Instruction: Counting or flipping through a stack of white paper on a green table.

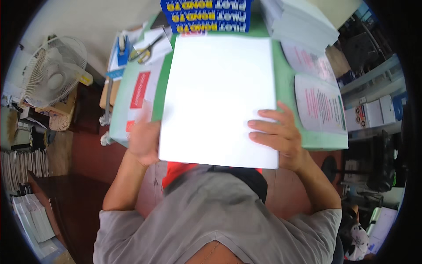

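Red flooring (101, 154) and a pale wall (127, 13) surround a green-topped work table (285, 88), with a white caged electric fan (55, 75) standing off to the left. A person in a grey T-shirt (215, 202) holds up a bright white rectangular sheet or thin stack of paper (217, 101), which is over the table's middle, its lower edge overhanging the near side. Their right hand (279, 134) grasps the right edge, fingers laid across the top face; their left hand (145, 138) is against the lower left edge, blurred, its fingers hidden, so how firmly it grips cannot be told. Handling appears to be midway: the paper is between the hands and not yet set down or released, while a thick white paper stack (299, 24) sits at the far right. How much remains cannot be judged. Large yellow and white lettering repeats in rows across a glossy blue package (209, 16) at the far edge. Two pale printed sheets, one nearer (321, 105) and one farther (310, 61), carry pinkish-red and dark text too small to read, and a red rectangular label (140, 89) with pale lettering lies at the left. No writing shows on the paper's visible face.
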A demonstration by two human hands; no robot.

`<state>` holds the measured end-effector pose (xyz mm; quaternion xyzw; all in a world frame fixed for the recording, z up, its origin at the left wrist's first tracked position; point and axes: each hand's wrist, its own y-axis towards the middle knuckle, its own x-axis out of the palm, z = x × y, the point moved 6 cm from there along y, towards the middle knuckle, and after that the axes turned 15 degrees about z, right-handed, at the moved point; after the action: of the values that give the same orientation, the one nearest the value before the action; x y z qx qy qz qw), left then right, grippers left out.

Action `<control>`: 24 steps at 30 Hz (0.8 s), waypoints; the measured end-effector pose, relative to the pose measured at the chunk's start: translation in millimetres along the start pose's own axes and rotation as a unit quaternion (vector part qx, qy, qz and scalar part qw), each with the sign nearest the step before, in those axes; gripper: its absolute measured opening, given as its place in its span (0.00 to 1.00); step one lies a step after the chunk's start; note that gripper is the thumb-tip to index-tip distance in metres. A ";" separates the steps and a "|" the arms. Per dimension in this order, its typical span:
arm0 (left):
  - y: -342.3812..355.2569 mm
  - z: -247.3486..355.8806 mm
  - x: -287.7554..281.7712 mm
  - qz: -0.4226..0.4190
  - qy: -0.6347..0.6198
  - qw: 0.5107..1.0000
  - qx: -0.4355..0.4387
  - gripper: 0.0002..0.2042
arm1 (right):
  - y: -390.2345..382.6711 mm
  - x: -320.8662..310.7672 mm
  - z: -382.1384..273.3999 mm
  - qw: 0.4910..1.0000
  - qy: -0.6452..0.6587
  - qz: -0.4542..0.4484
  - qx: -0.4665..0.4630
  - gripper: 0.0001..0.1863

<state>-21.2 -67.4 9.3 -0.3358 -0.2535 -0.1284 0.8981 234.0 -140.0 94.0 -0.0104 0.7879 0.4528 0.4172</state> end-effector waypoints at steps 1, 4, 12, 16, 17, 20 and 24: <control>-6.7 -28.2 -12.5 0.047 0.057 0.997 -0.008 0.27 | -23.9 15.0 0.8 0.998 0.010 -0.051 0.048 0.15; -25.9 -39.0 -3.5 0.106 0.148 0.983 -0.025 0.28 | -43.1 25.8 -4.8 0.996 0.020 -0.054 0.066 0.14; -24.4 -61.0 -29.7 0.101 0.114 0.986 -0.067 0.29 | -176.4 18.1 26.4 0.658 0.229 0.040 0.716 0.20; -25.5 -66.1 -29.8 0.060 0.124 0.988 -0.071 0.28 | -160.9 62.0 -10.4 0.399 0.412 0.086 0.815 0.35; -23.7 -66.1 -31.4 0.061 0.123 0.988 -0.073 0.28 | -151.4 67.1 -8.0 0.404 0.453 0.093 0.789 0.32; -22.6 -67.5 -34.9 0.065 0.205 0.975 -0.061 0.26 | -122.8 71.9 -5.0 0.493 0.458 0.030 0.739 0.30; -27.1 -57.0 -20.0 0.066 0.342 0.936 0.058 0.24 | -88.3 57.4 -9.4 0.667 0.345 -0.082 0.655 0.27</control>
<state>-27.8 -124.3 -23.8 -0.2349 0.0842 -0.1610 0.9549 225.3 -178.2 -4.3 0.0451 0.9655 -0.2514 0.0502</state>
